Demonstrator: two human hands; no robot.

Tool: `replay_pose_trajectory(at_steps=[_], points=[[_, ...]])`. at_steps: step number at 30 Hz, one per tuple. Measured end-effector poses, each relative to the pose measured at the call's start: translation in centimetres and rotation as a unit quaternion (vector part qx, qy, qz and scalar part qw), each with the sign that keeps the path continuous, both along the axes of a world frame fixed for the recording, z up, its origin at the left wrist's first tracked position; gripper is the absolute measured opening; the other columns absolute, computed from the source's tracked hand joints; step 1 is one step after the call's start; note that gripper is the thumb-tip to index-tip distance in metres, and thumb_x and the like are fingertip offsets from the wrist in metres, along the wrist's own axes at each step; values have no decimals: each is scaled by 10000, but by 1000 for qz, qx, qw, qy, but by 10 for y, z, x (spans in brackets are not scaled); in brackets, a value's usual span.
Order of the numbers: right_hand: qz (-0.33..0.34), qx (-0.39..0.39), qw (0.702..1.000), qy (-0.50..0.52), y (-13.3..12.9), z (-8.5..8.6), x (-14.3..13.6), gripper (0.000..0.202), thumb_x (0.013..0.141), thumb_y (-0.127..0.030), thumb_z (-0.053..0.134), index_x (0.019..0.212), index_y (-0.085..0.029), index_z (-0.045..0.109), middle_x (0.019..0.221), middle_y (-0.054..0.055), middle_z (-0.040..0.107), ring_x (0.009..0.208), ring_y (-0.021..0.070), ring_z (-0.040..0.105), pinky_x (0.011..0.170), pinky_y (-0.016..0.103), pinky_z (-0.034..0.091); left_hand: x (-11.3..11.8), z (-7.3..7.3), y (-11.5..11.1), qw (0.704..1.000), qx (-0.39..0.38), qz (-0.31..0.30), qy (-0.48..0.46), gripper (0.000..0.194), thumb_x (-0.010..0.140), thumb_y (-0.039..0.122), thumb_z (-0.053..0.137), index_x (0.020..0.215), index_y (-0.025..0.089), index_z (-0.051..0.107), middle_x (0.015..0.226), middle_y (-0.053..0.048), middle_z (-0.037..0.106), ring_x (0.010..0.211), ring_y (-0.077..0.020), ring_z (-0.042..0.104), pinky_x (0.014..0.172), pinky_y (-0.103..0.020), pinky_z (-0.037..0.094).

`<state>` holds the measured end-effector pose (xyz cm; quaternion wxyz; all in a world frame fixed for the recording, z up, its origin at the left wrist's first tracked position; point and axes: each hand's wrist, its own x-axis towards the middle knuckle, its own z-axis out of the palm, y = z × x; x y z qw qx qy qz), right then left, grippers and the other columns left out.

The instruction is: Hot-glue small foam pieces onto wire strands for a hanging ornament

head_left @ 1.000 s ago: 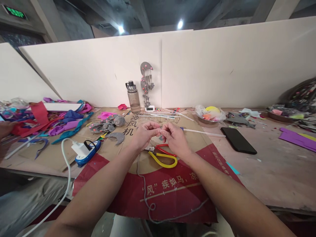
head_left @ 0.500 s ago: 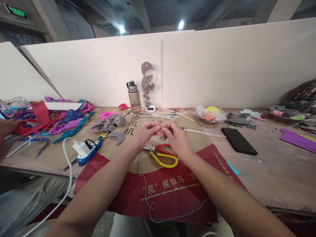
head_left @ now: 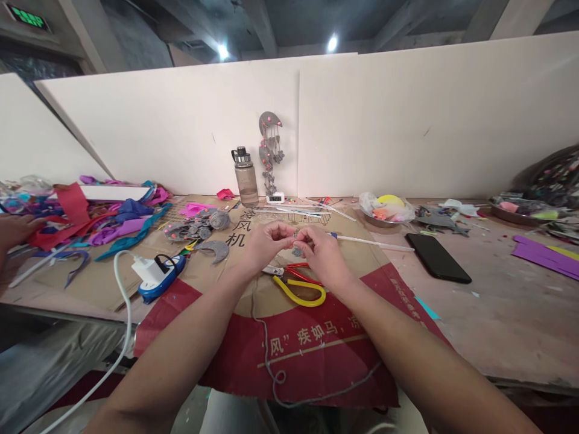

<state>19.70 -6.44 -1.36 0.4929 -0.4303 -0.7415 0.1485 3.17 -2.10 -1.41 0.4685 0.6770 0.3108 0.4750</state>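
Thumb and fingers of my left hand (head_left: 270,242) are pinched together above the cardboard (head_left: 307,361). My right hand (head_left: 319,248) is pinched close beside it, fingertips nearly meeting. Between them is a small grey piece (head_left: 297,251), mostly covered by the fingers, so its shape is unclear. Below the hands lie pliers with one red and one yellow handle (head_left: 304,295). Grey yarn (head_left: 266,349) runs down from near my left wrist and loops across the red part of the cardboard.
Left: a blue power strip (head_left: 163,286), felt scraps (head_left: 126,226), a grey crescent (head_left: 217,250) and another person's hand (head_left: 20,228). Behind: a bottle (head_left: 246,181) and a hanging grey ornament (head_left: 270,144). Right: a glue gun stick (head_left: 375,242), a phone (head_left: 436,258) and a bowl (head_left: 386,222).
More of the small grey piece shows below my fingertips. My hands have shifted only slightly. The other person's hand at the left has moved further into view.
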Motion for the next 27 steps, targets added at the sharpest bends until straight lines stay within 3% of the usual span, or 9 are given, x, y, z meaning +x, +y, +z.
replay_pose_trajectory(at_steps=[4,12,16,21,24,27], points=[[21,-51,997,49,2,-5,0,94,863,-251,537,778,-214,525,770,0,598,630,124,523,634,268,417,2,0,-1,998,-38,-3,-40,305,633,300,811,849,135,672,740,-20,672,611,-101,570,621,-250,460],[51,-57,991,106,-4,-1,-8,118,891,-256,478,784,-211,502,739,-11,566,618,109,519,634,256,444,8,5,-2,976,-142,-47,-160,306,618,350,833,715,123,652,640,8,599,539,-61,502,546,-211,406],[59,-76,983,154,-4,1,-6,225,941,-360,402,835,-210,532,770,6,576,601,110,535,596,258,465,5,5,-2,978,-140,-50,-148,309,643,379,819,705,125,653,644,-1,597,556,-71,508,554,-218,404],[24,-59,992,108,-4,3,-4,183,911,-323,471,974,-213,603,881,31,636,602,116,556,594,270,489,4,1,-1,983,-127,-79,-108,312,680,395,793,697,117,652,642,-9,593,552,-70,501,546,-215,382],[26,-53,994,94,-3,1,-4,164,899,-317,494,943,-211,611,895,44,644,676,140,582,592,270,496,4,-2,0,987,-113,-81,-82,306,686,397,785,727,118,666,654,-8,596,558,-72,497,548,-214,380],[20,-47,995,83,-1,-2,-3,127,888,-303,511,875,-209,595,841,39,636,711,150,581,601,266,489,4,-2,0,996,-65,-45,-29,286,720,396,751,759,123,676,655,-5,600,571,-78,497,561,-218,386]])
